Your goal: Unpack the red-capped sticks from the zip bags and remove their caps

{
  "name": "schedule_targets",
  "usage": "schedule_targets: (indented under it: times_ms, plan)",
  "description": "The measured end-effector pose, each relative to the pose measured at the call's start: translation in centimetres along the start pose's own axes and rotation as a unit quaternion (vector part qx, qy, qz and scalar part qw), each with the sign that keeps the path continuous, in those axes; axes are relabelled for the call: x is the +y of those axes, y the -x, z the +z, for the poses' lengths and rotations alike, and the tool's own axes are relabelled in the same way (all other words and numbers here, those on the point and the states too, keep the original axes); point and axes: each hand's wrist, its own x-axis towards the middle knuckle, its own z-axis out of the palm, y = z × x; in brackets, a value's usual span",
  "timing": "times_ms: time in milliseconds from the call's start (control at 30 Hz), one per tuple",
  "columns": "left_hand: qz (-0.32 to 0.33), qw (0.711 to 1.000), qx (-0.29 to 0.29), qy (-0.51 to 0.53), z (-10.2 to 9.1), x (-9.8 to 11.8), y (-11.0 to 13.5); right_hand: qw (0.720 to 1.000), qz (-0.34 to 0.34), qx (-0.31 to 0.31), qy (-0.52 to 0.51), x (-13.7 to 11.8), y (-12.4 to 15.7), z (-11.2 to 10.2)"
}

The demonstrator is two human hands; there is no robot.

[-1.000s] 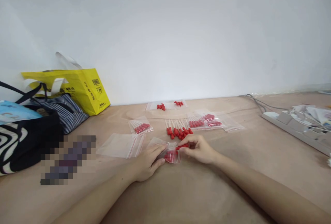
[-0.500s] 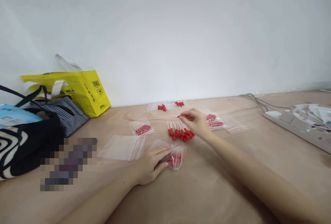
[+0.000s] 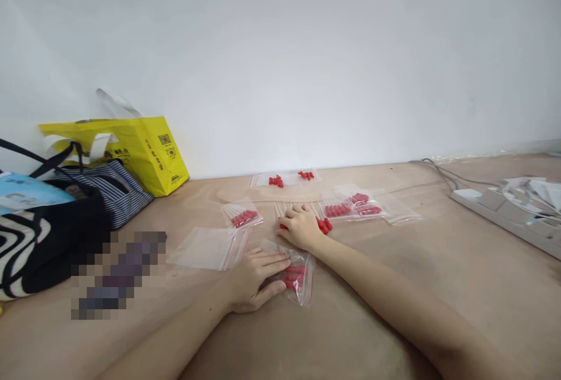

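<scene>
My left hand lies on a small clear zip bag that holds red-tipped sticks, fingers pinching its open end against the table. My right hand rests knuckles-up on the loose pile of red-tipped sticks just beyond that bag, fingers curled down over them. What its fingers hold is hidden. An empty zip bag lies left of my left hand.
Filled zip bags lie around: one at left, two at right, one by the wall. A yellow bag and dark bags stand at left. A power strip and cable sit at right.
My right hand left the bag's mouth, reached out to the far side of the stick pile, then came back left onto the pile. My left hand stayed on the bag.
</scene>
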Motion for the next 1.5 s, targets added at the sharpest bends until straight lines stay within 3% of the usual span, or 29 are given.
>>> schedule_targets:
  times_ms: [200,333,400,533,633,733,867,1033,1233,1500]
  plan:
    - [-0.008,1.0,0.004,0.008,0.0,-0.1,0.2,0.998,0.024,0.026,-0.046,0.0,-0.1,-0.2]
    - [-0.018,1.0,0.002,0.023,0.2,-0.4,0.3,0.981,0.096,0.106,-0.13,0.7,1.2,-2.0]
    - [-0.05,0.998,0.006,0.04,0.5,-0.4,0.2,0.973,0.09,0.126,-0.172,1.0,3.0,-3.2]
    - [-0.111,0.991,0.028,0.068,1.0,0.0,-0.2,0.961,0.09,0.069,-0.254,1.1,7.3,-4.5]
    - [-0.125,0.989,0.039,0.072,1.1,0.4,-0.4,0.949,0.058,0.021,-0.31,0.9,8.8,-4.3]
    - [-0.131,0.988,0.048,0.067,1.2,0.6,-0.5,0.941,0.016,0.015,-0.337,0.6,8.7,-3.9]
    - [-0.135,0.988,0.049,0.063,1.3,0.5,-0.3,0.958,-0.016,0.031,-0.286,0.3,7.9,-3.7]
    - [-0.129,0.988,0.05,0.063,1.5,0.3,-0.3,0.956,-0.049,0.004,-0.29,0.2,7.9,-3.3]
    - [-0.117,0.99,0.048,0.069,1.5,0.2,-0.3,0.956,-0.036,-0.053,-0.287,0.1,7.5,-3.4]
    - [-0.127,0.989,0.028,0.07,1.0,0.7,-0.4,0.942,0.009,-0.053,-0.33,-0.3,7.7,-3.6]
